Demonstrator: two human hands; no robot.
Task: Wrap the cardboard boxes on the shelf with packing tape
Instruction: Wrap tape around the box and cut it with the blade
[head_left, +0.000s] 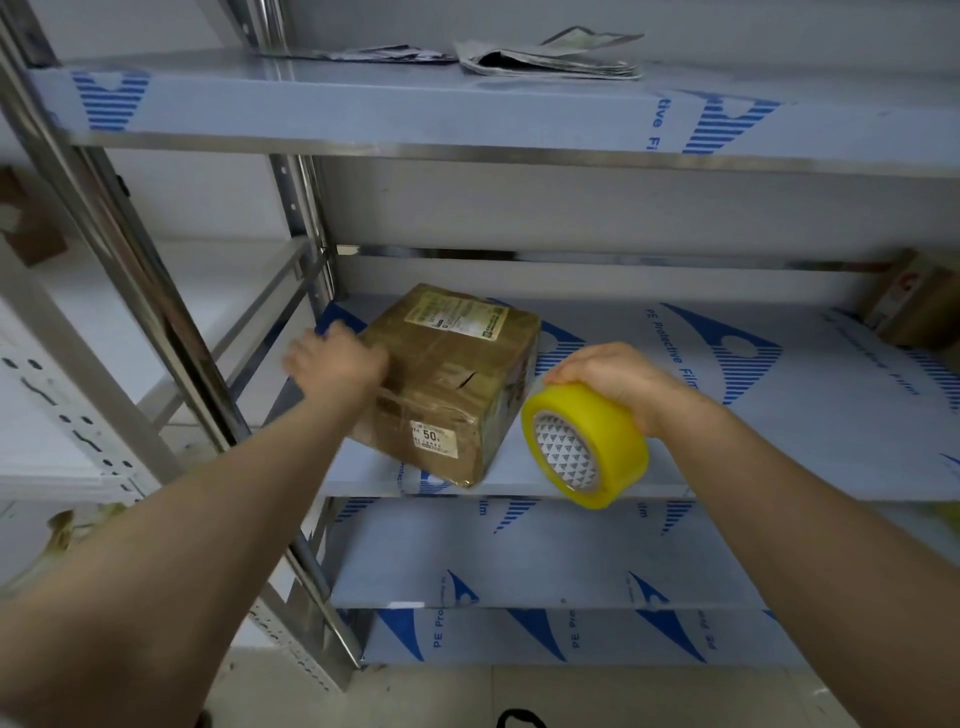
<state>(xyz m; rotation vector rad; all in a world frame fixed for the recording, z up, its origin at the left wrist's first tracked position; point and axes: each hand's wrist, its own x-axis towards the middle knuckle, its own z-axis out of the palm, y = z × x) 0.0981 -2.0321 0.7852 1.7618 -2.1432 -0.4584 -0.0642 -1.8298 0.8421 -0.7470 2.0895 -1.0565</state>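
The taped cardboard box (447, 384) sits at the front edge of a film-covered metal shelf (727, 415). The left hand (337, 358) lies on the box's upper left edge, too blurred to tell whether it grips. Just right of the box, the right hand (618, 376) clasps a yellow packing tape roll (587, 441).

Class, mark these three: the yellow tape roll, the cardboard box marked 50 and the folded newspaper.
yellow tape roll (618, 441): head view, outer band.
cardboard box marked 50 (452, 361): head view, top face.
folded newspaper (545, 61): head view, its middle.
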